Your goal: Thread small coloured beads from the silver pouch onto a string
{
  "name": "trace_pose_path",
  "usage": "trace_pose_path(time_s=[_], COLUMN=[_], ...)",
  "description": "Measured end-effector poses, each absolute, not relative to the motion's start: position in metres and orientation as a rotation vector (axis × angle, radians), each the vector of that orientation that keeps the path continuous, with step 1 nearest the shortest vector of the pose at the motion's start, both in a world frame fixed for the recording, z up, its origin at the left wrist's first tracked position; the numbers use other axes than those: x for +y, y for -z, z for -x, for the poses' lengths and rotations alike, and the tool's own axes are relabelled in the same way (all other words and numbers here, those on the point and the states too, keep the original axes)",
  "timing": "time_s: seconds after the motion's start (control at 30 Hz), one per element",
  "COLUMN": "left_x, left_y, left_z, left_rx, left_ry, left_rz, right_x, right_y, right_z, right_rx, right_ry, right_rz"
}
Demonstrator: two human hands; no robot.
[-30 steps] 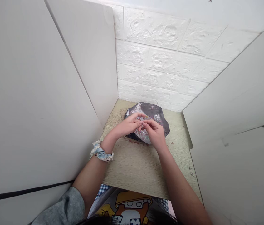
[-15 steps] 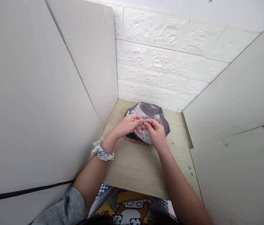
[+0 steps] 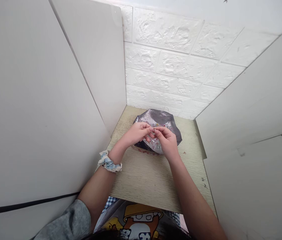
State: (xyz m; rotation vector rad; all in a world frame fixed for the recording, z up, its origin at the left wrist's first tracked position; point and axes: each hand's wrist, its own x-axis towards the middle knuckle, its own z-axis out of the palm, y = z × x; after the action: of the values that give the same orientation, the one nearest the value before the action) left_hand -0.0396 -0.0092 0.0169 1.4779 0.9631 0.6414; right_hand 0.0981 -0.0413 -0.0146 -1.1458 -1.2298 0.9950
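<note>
Over a dark grey, silver-lined bag [image 3: 167, 117] my two hands meet at the fingertips. Many small, shiny, mixed-colour bead-like pieces [image 3: 156, 145] lie in the bag. My left hand [image 3: 141, 132] comes in from the left, its thumb and fingers pinched together. From the other side my right hand [image 3: 166, 138] pinches with thumb and forefinger at the same spot. Whatever sits between the fingertips is too small to make out. A light blue scrunchie with lace trim [image 3: 109, 162] is around my left wrist.
The pale wooden tabletop [image 3: 143, 176] is narrow, with white panels [image 3: 101, 66] on the left and a white panel [image 3: 246, 133] on the right. Behind stands a white brick-patterned wall [image 3: 166, 60]. Two tiny shiny bits [image 3: 203, 182] lie near the right edge.
Almost nothing differs. Both hands stay pinched together over the bag, with only a slight shift of the right-hand fingers.
</note>
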Motion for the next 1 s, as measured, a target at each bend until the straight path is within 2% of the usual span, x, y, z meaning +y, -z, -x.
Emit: trace_pose_path(time_s=[1.0], left_x=[-0.0127], left_y=[-0.0225], left_z=[0.0382], left_rx=[0.942], left_ry=[-0.699], left_rz=[-1.428], right_x=[-0.0412], right_y=[0.0151], right_z=[-0.0991], right_rx=[-1.254], right_ry=[-0.975], right_rz=[1.172])
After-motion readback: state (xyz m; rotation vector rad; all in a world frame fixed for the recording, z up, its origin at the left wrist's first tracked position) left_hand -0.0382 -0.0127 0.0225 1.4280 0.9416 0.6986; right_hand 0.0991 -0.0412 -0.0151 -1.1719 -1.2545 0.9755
